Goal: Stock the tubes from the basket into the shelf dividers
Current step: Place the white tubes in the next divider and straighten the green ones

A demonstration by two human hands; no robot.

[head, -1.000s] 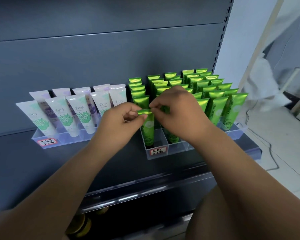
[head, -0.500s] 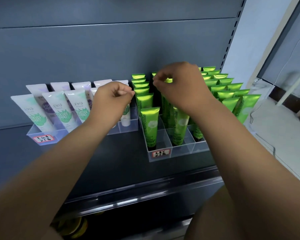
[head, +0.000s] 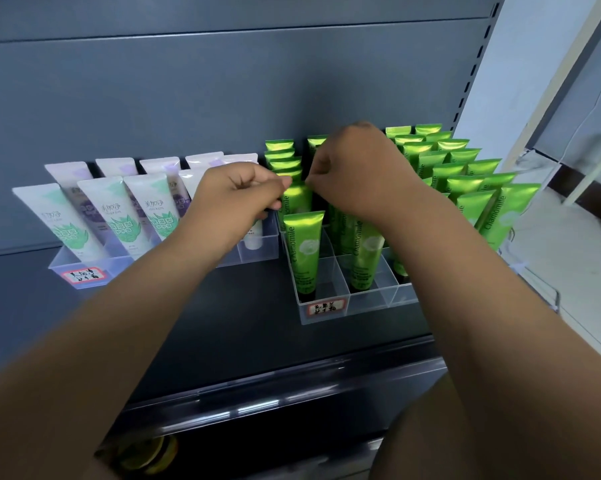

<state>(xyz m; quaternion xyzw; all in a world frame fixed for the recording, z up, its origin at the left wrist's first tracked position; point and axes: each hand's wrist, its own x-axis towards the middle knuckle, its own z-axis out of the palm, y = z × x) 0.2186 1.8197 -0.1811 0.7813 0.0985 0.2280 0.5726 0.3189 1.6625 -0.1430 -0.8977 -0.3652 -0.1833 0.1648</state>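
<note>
Green "Chamomile" tubes [head: 465,174] stand in rows in a clear divider tray [head: 368,301] on the dark shelf. One green tube [head: 306,251] stands at the front of the left row. Just behind it stands a second green tube [head: 297,200]. My left hand [head: 236,197] pinches the left end of that tube's top edge. On the right end, my right hand [head: 358,174] pinches with curled fingers. The right hand and forearm hide much of the middle rows. No basket shows in this view.
A second clear tray [head: 84,270] with white and purple tubes [head: 119,216] stands to the left, its right end behind my left hand. The dark shelf [head: 243,317] has a clear front lip. Yellow items [head: 146,452] lie on the shelf below. A white wall and floor are on the right.
Both hands left the front green tube standing in its slot. The right hand went to the back rows, then came forward; both hands now meet at the second tube's top.
</note>
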